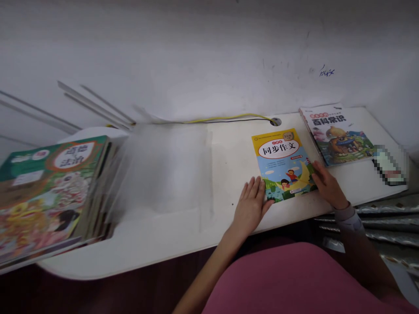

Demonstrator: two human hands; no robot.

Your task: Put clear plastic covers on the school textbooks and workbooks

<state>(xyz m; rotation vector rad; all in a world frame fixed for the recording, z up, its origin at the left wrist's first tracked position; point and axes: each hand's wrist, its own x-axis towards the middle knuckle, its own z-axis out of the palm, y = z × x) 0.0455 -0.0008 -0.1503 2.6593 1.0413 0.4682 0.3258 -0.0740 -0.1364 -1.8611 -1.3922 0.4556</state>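
Head view | composition workbook (283, 166) laid left of general-knowledge book (340, 136) | left hand (251, 205): thumb, fingers apart; right hand (329, 185): grip cannot be told | general-knowledge book could be bumped by rightward workbook slide

This looks like a study corner, perhaps in a home, though a small classroom is possible too. A narrow white desk (232, 170) stands against a plain wall (203, 65) marked with smudges and a blue scribble (326, 72). A yellow cable (229, 116) runs along its back to a round hole (276, 121). Illustrated children's books with Chinese titles lie there: a stack (59, 192), a yellow-and-blue book (283, 165) and a pale book (340, 135).
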